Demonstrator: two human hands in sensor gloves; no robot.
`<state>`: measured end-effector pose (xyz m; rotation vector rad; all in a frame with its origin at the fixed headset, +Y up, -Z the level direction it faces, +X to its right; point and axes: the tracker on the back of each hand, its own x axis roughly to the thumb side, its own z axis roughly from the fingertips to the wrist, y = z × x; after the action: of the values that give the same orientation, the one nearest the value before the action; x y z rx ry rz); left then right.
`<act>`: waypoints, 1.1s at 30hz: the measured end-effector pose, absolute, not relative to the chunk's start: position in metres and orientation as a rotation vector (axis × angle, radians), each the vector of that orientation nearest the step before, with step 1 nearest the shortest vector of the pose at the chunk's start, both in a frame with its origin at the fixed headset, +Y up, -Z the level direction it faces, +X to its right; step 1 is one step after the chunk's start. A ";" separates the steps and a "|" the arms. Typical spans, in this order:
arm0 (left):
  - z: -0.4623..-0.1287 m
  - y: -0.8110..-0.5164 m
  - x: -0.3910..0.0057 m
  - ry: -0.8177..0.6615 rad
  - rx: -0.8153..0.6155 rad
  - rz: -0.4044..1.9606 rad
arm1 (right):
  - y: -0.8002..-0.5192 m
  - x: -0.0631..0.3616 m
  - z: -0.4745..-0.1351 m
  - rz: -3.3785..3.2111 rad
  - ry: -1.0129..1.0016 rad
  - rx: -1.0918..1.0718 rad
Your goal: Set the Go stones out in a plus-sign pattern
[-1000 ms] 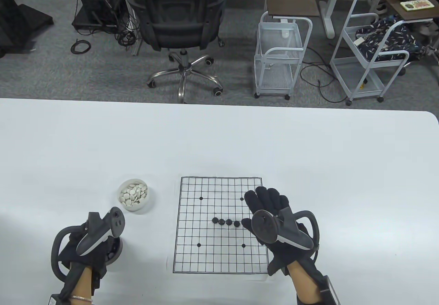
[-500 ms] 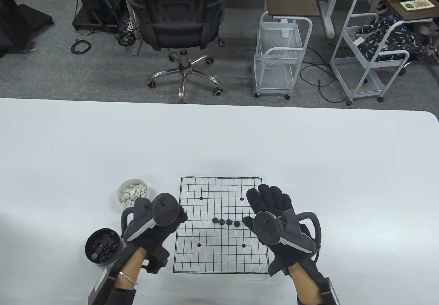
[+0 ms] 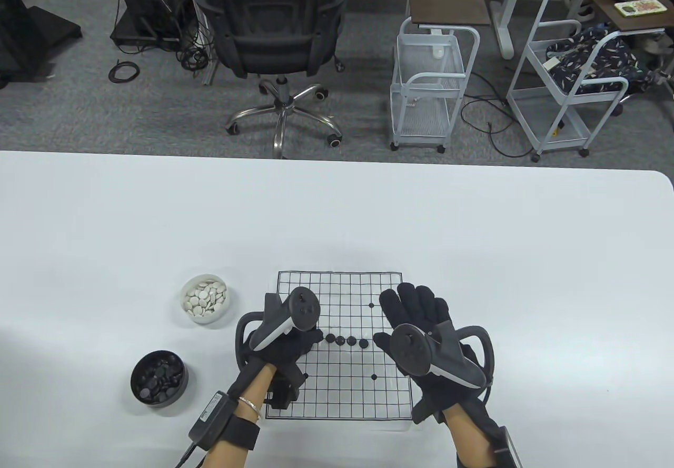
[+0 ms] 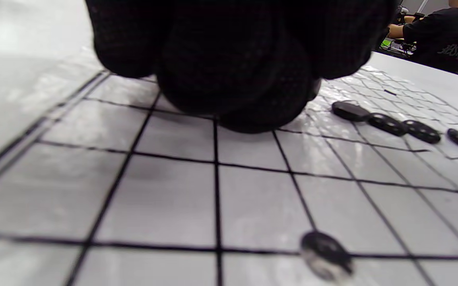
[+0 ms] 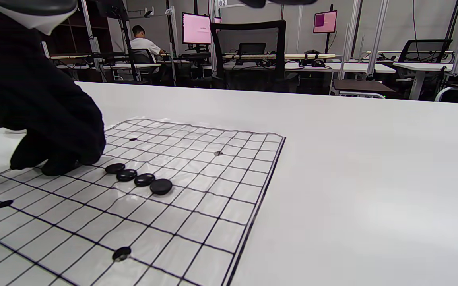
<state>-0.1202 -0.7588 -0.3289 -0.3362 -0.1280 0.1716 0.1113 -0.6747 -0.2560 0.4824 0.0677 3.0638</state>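
Observation:
A printed Go board sheet (image 3: 337, 389) lies on the white table. Several black stones (image 3: 346, 340) form a short row near its middle; they also show in the left wrist view (image 4: 388, 124) and the right wrist view (image 5: 139, 176). My left hand (image 3: 314, 338) has its fingers (image 4: 237, 79) bunched together, tips down on the board just left of the row's end. No stone shows between them. My right hand (image 3: 396, 318) lies flat and spread on the board's right side, its thumb near the row's right end.
A dark bowl of black stones (image 3: 158, 378) stands left of the board near the front. A white bowl of white stones (image 3: 205, 298) stands behind it. An office chair (image 3: 274, 41) and wire carts (image 3: 429, 83) stand beyond the table's far edge.
My left hand left the black stone bowl and moved right onto the board, down to the left end of the stone row. My right hand has barely moved.

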 end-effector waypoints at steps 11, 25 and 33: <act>-0.325 -0.760 -0.112 -0.129 -0.262 -0.005 | -0.683 0.110 -0.259 3.085 0.114 0.468; -0.324 -0.740 -0.116 -0.175 -0.262 -0.053 | -0.682 0.112 -0.260 3.084 0.115 0.456; -0.338 -0.695 -0.164 -0.107 -0.130 -0.164 | -0.683 0.119 -0.264 3.071 0.124 0.424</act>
<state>-0.1636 -0.6949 -0.3376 -0.1297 -0.1074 -0.1642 0.1188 -0.6834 -0.2637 0.4242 0.1241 3.0705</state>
